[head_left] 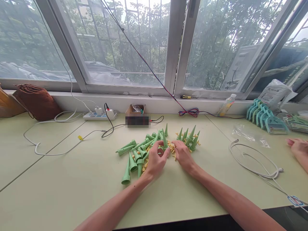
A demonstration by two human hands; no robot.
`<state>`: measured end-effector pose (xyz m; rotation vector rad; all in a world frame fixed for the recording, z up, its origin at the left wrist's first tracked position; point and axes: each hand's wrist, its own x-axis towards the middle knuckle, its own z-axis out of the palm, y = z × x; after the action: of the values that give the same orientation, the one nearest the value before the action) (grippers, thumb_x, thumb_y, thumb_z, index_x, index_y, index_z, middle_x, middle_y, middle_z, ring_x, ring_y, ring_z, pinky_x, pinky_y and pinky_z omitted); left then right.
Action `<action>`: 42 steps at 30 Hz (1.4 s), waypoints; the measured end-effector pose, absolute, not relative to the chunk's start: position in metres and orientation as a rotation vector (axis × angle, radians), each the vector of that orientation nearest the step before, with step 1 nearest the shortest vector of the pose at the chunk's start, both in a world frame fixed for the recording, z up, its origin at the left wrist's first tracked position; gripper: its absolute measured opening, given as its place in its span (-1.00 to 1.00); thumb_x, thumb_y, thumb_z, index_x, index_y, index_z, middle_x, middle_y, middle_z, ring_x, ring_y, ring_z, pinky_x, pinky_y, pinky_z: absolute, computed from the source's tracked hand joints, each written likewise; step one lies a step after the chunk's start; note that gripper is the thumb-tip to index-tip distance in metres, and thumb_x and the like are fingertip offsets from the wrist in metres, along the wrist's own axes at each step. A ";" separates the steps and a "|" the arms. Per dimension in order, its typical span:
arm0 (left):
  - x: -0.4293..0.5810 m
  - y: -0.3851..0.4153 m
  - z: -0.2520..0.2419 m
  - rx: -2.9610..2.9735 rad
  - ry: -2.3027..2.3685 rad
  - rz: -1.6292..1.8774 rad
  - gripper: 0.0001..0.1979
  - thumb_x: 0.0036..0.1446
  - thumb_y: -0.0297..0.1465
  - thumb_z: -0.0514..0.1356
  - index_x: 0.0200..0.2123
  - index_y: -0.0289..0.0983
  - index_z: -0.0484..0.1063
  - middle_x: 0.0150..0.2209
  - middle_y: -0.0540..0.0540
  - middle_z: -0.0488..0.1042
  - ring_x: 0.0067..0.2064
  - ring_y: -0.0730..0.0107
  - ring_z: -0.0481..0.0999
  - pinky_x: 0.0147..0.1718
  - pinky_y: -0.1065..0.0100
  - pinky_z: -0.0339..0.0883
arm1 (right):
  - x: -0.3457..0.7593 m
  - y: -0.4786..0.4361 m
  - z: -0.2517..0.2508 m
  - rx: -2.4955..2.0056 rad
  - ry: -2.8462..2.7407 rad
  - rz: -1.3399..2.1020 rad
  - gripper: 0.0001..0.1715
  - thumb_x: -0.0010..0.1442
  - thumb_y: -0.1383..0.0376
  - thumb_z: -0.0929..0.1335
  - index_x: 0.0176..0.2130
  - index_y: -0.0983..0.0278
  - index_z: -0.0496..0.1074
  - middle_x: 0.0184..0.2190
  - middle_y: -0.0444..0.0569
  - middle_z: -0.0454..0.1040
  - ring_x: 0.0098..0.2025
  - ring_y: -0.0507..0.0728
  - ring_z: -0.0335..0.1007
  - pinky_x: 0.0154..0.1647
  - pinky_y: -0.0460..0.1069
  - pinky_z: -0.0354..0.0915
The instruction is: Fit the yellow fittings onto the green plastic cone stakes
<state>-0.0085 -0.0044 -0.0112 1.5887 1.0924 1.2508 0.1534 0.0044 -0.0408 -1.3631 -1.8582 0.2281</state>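
My left hand (156,160) is closed around a green plastic cone-shaped plant watering spike (165,140), which stands point up between thumb and fingers. Beside it, my right hand (184,154) reaches into a pile of small yellow plastic pieces (172,149), its fingers drawn together and pointing down; whatever is between the fingertips is hidden. To the left lies a heap of loose green spikes (133,163), with some yellow pieces among them. Behind my right hand, several upright green spikes (191,134) have yellow pieces sticking out of their sides.
A power strip (101,116), a small open cardboard box (135,110) and a bottle (226,105) stand along the window side. Teal hangers (261,117) are at the right, near a coiled white cable (252,170). Another person's hand (297,147) rests at the right edge.
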 end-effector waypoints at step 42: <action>-0.008 -0.002 -0.010 1.525 1.100 1.227 -0.60 0.15 -0.14 0.25 -0.08 -0.29 0.33 -0.24 -0.11 0.44 -0.61 0.55 0.39 -0.72 0.47 0.23 | 0.145 -0.002 -0.030 -1.023 -1.675 -0.042 -0.74 0.37 0.40 0.24 -0.08 0.22 0.48 -0.09 0.09 0.48 -0.01 0.20 0.47 -0.04 0.11 0.46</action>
<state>-0.0079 -0.0020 -0.0102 1.5250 1.1002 1.2266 0.1445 -0.0017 -0.0296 -1.0228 -1.6750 -0.0424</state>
